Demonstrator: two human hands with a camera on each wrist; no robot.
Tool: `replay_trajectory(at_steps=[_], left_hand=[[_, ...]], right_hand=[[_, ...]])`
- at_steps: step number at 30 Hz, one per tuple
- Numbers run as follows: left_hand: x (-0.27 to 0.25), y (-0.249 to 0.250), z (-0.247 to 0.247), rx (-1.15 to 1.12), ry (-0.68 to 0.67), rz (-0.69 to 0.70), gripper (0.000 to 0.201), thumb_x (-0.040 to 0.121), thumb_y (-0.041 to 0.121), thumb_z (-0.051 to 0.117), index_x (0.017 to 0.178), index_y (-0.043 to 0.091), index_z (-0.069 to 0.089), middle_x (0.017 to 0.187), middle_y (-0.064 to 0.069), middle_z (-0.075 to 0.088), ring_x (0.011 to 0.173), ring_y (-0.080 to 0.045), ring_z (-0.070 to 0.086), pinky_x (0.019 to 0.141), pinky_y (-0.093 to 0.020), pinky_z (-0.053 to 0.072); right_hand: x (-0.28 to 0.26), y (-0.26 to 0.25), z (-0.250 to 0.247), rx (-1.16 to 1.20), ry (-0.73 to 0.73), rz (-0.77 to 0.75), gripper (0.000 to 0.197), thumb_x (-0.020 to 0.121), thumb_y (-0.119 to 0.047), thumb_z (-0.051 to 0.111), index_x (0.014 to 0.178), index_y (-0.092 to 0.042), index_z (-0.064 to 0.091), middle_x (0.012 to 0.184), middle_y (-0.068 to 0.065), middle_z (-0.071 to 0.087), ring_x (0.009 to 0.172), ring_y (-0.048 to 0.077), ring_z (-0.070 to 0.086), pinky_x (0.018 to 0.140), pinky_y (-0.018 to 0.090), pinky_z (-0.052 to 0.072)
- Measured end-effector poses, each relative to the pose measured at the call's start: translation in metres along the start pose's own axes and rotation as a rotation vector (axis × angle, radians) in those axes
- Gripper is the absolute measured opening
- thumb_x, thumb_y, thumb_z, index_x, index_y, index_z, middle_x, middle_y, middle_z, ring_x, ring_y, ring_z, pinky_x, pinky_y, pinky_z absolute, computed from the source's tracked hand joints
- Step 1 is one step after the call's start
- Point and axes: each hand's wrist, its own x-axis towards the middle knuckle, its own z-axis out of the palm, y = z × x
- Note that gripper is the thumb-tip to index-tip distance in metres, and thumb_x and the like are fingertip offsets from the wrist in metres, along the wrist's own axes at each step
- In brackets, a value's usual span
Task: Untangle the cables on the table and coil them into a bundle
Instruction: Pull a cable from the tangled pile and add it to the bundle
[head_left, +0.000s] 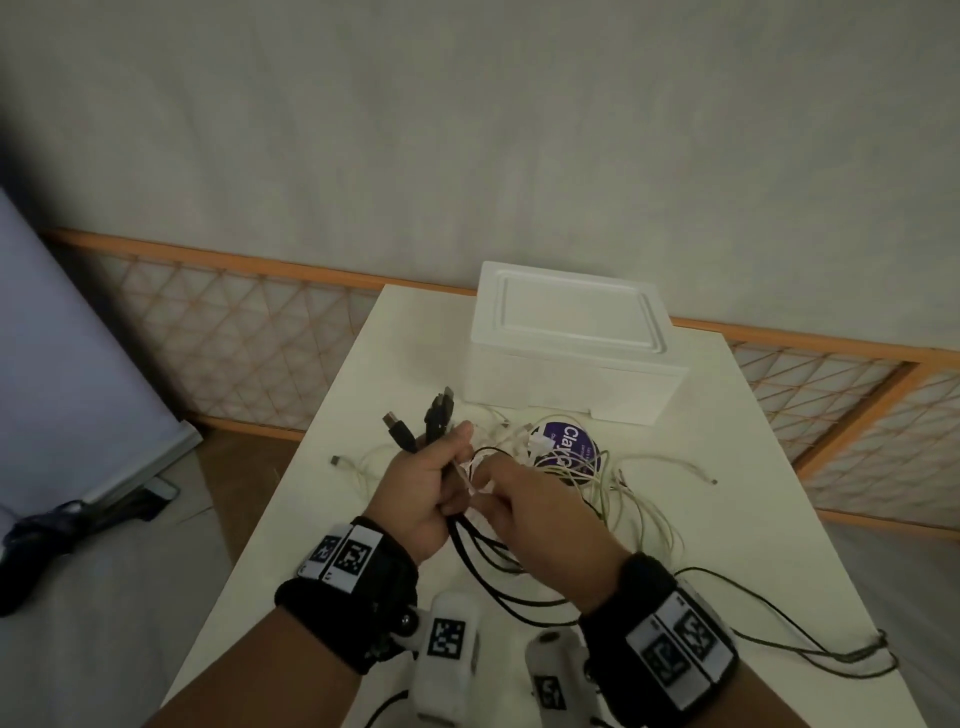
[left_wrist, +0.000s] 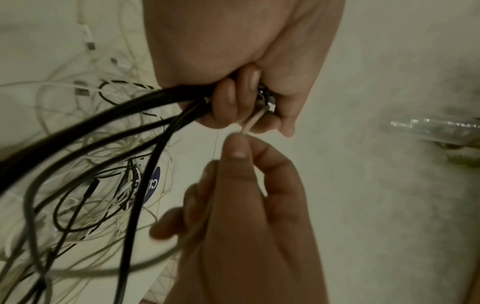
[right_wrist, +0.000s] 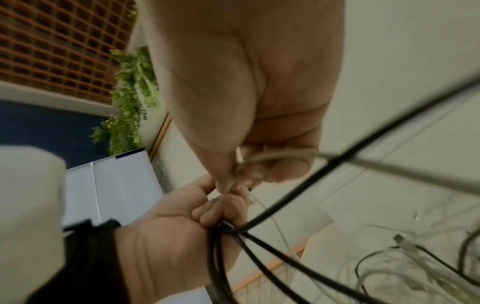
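My left hand (head_left: 434, 480) is lifted over the white table (head_left: 332, 519) with its fingers curled round a bunch of black cables (head_left: 467, 551); their USB plugs (head_left: 426, 415) stick up out of the fist. In the left wrist view those black cables (left_wrist: 109, 123) run out leftward from the left hand (left_wrist: 241, 96). My right hand (head_left: 511, 499) pinches a thin white cable (left_wrist: 250, 122) right at the left fist. The right hand (right_wrist: 241, 170) shows the same pinch from the right wrist. A tangle of white cables (head_left: 597, 488) lies on the table beyond.
A white foam box (head_left: 571, 343) stands at the back of the table. A round purple-lidded tub (head_left: 569, 449) sits under the white tangle. A thin dark cord (head_left: 810, 649) trails to the table's right front edge. An orange lattice fence (head_left: 234, 332) runs behind.
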Motion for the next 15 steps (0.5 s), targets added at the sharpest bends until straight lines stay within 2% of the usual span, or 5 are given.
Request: replay_trajectory(at_steps=[6,9,11,13,15], left_hand=[[-0.004,0.000,-0.020,-0.017,-0.006,0.003,0.018,0.093,0.022,0.056,0.076,0.016,0.054,0.064,0.002,0.052,0.028,-0.003,0.022,0.032,-0.014,0.017],[-0.002,-0.002,-0.027,0.005,0.027,0.051,0.016,0.092,0.020,0.056,0.077,0.014,0.057,0.063,0.003,0.054,0.028,-0.003,0.023,0.032,-0.014,0.019],[0.003,0.002,-0.032,-0.008,0.068,0.076,0.016,0.092,0.021,0.057,0.077,0.014,0.057,0.057,0.006,0.052,0.028,-0.004,0.022,0.033,-0.014,0.018],[0.005,0.003,-0.037,-0.004,0.094,0.077,0.021,0.094,0.025,0.054,0.077,0.014,0.055,0.052,0.006,0.047,0.028,-0.004,0.020,0.033,-0.015,0.017],[0.003,-0.003,-0.037,0.003,0.094,0.050,0.030,0.096,0.031,0.051,0.072,0.014,0.051,0.049,0.006,0.042,0.028,-0.004,0.020,0.033,-0.015,0.017]], right_hand=[[-0.037,0.032,-0.017,-0.246,-0.275,-0.011,0.009,0.094,-0.029,0.047,0.090,-0.026,0.055,0.073,-0.013,0.052,0.073,0.006,0.050,0.062,0.017,0.038],[-0.063,0.059,-0.014,-0.553,-0.691,0.151,0.017,0.089,-0.023,0.050,0.099,-0.021,0.064,0.102,-0.004,0.060,0.096,0.017,0.056,0.082,0.031,0.045],[-0.079,0.076,-0.008,-0.646,-0.845,0.305,0.023,0.087,-0.019,0.053,0.106,-0.014,0.065,0.117,0.004,0.060,0.109,0.025,0.057,0.085,0.035,0.044],[-0.085,0.090,-0.008,-0.650,-0.751,0.378,0.021,0.090,-0.026,0.051,0.106,-0.018,0.062,0.116,0.003,0.059,0.115,0.024,0.055,0.086,0.032,0.041],[-0.079,0.088,-0.012,-0.609,-0.514,0.360,0.014,0.093,-0.038,0.047,0.098,-0.028,0.055,0.104,-0.004,0.055,0.112,0.019,0.054,0.086,0.029,0.040]])
